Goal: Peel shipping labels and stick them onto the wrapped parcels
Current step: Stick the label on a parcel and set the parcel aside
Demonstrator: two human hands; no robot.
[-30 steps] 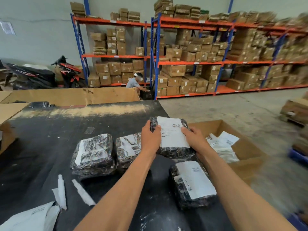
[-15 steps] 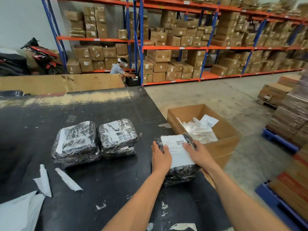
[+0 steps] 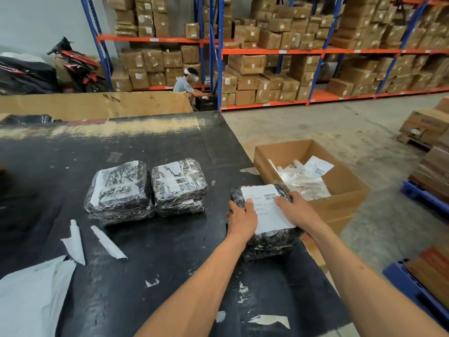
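A parcel wrapped in black film [image 3: 272,239] lies at the right edge of the black table [image 3: 158,251], stacked on a second wrapped parcel [image 3: 264,254]. A white shipping label [image 3: 266,207] with a barcode covers its top. My left hand [image 3: 243,218] grips the parcel's left side with the fingers on the label. My right hand [image 3: 295,210] holds its far right corner, thumb on the label. Two more wrapped parcels [image 3: 120,190] [image 3: 178,181] sit side by side mid-table; the right one rests on another.
An open cardboard box [image 3: 340,205] with white backing scraps stands on the floor right of the table. Peeled strips [image 3: 74,242] [image 3: 108,243] and a white sheet [image 3: 29,295] lie at the near left. Blue pallets [image 3: 418,288] stand to the right. A person crouches by the far racks.
My hands brought the labelled parcel toward me and set it on top of the other labelled parcel at the table's right edge. Both hands stay on it.
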